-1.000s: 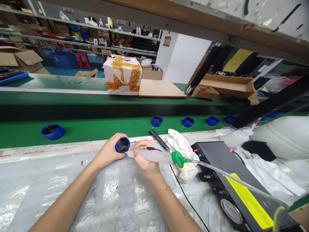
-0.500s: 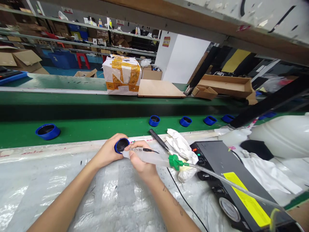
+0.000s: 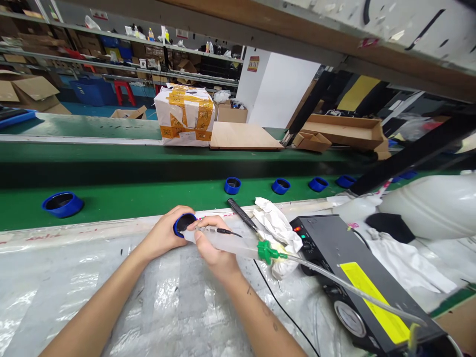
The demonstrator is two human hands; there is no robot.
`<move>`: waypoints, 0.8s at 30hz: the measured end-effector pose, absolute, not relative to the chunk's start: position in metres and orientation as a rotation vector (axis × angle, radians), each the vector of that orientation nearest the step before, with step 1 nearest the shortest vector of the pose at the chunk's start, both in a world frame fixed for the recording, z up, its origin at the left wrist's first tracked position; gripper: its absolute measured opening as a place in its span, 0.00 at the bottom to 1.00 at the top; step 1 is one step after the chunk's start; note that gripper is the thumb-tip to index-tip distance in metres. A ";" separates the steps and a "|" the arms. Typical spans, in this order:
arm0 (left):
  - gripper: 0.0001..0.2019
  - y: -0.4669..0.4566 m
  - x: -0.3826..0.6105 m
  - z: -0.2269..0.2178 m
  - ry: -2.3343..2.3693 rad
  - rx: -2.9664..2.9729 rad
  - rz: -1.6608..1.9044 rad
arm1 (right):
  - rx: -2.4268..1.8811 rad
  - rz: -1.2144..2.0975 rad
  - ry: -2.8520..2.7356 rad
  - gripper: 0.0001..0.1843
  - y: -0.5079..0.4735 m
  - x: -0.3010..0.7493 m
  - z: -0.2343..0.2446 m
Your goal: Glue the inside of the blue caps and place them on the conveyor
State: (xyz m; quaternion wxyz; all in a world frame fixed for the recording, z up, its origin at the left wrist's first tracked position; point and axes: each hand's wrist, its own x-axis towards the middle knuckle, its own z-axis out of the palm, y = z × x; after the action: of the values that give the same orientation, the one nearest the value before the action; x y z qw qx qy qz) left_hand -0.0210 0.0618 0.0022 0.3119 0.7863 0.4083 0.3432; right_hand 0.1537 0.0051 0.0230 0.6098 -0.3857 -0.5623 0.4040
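Note:
My left hand (image 3: 168, 232) is closed around a blue ring-shaped cap (image 3: 177, 229) with a black inside, tilted so its opening faces me and to the right. In my right hand (image 3: 215, 250) is a translucent dispensing syringe (image 3: 238, 245), its tip end at the cap's opening; the exact contact is hidden by my fingers. A small switch with a black cable lies along the syringe under my fingers. The syringe's green adapter (image 3: 266, 252) joins a clear air hose (image 3: 334, 278) that runs right, over a black dispenser box (image 3: 357, 263) with lit indicators and a gauge.
Several blue caps (image 3: 232, 185) sit along the green belt (image 3: 148, 196), one (image 3: 62, 204) at the left. A black-handled tool (image 3: 241, 213) and white cloth (image 3: 277, 220) lie right of my hands. A large white jug (image 3: 431, 206) stands right; a shelf beam (image 3: 223, 37) hangs overhead.
The blue caps on the belt have shifted slightly left in view, the leftmost one most. My hands keep nearly the same pose, with the syringe still at the held cap.

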 end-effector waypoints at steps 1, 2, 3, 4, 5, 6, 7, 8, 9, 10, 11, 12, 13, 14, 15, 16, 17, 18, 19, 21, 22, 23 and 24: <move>0.22 0.062 -0.021 0.002 1.078 2.074 0.899 | -0.889 0.931 -1.297 0.05 0.005 0.153 0.023; 0.22 0.062 -0.021 0.002 1.079 2.075 0.893 | -0.887 0.934 -1.296 0.05 0.005 0.153 0.023; 0.22 0.062 -0.022 0.002 1.078 2.079 0.890 | -0.886 0.943 -1.294 0.05 0.005 0.153 0.023; 0.22 0.063 -0.022 0.002 1.077 2.087 0.888 | -0.886 0.954 -1.290 0.05 0.004 0.153 0.023; 0.21 0.063 -0.022 0.002 1.076 2.095 0.888 | -0.886 0.963 -1.287 0.04 0.004 0.152 0.024; 0.21 0.063 -0.022 0.003 1.074 2.103 0.890 | -0.885 0.969 -1.284 0.04 0.004 0.152 0.024; 0.20 0.063 -0.022 0.003 1.073 2.108 0.892 | -0.883 0.974 -1.285 0.04 0.004 0.152 0.024; 0.20 0.062 -0.021 0.004 1.073 2.111 0.896 | -0.882 0.973 -1.288 0.04 0.003 0.152 0.024; 0.20 0.062 -0.021 0.004 1.072 2.112 0.900 | -0.879 0.965 -1.291 0.04 0.003 0.152 0.025; 0.19 0.062 -0.021 0.004 1.073 2.112 0.903 | -0.876 0.953 -1.295 0.04 0.003 0.152 0.025; 0.19 0.062 -0.021 0.004 1.075 2.112 0.907 | -0.871 0.939 -1.298 0.04 0.003 0.152 0.025; 0.19 0.062 -0.022 0.004 1.077 2.111 0.909 | -0.864 0.927 -1.299 0.05 0.004 0.152 0.025; 0.19 0.061 -0.022 0.004 1.077 2.111 0.909 | -0.858 0.920 -1.297 0.05 0.004 0.152 0.025; 0.19 0.061 -0.022 0.004 1.076 2.110 0.908 | -0.856 0.918 -1.296 0.05 0.004 0.152 0.025; 0.19 0.061 -0.022 0.004 1.075 2.108 0.907 | -0.856 0.920 -1.294 0.05 0.004 0.153 0.026; 0.19 0.061 -0.022 0.004 1.072 2.106 0.905 | -0.858 0.922 -1.294 0.05 0.004 0.153 0.026; 0.19 0.061 -0.022 0.004 1.069 2.103 0.904 | -0.861 0.923 -1.292 0.05 0.005 0.152 0.026; 0.19 0.061 -0.022 0.004 1.067 2.100 0.904 | -0.861 0.924 -1.291 0.05 0.005 0.152 0.026; 0.19 0.061 -0.021 0.005 1.064 2.099 0.903 | -0.858 0.924 -1.285 0.05 0.005 0.152 0.026; 0.18 0.061 -0.021 0.005 1.058 2.096 0.903 | -0.852 0.931 -1.271 0.06 0.005 0.152 0.025; 0.18 0.061 -0.021 0.006 1.056 2.094 0.901 | -0.854 0.940 -1.264 0.06 0.005 0.152 0.025; 0.18 0.061 -0.021 0.006 1.055 2.092 0.899 | -0.860 0.951 -1.260 0.07 0.005 0.152 0.025; 0.18 0.061 -0.021 0.006 1.054 2.089 0.897 | -0.869 0.962 -1.257 0.07 0.004 0.152 0.025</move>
State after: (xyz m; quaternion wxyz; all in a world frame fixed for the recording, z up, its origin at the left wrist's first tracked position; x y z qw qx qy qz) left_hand -0.0207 0.0610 0.0064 0.3125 0.7918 0.3995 0.3402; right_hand 0.1518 0.0045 0.0250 0.6194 -0.3780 -0.5463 0.4183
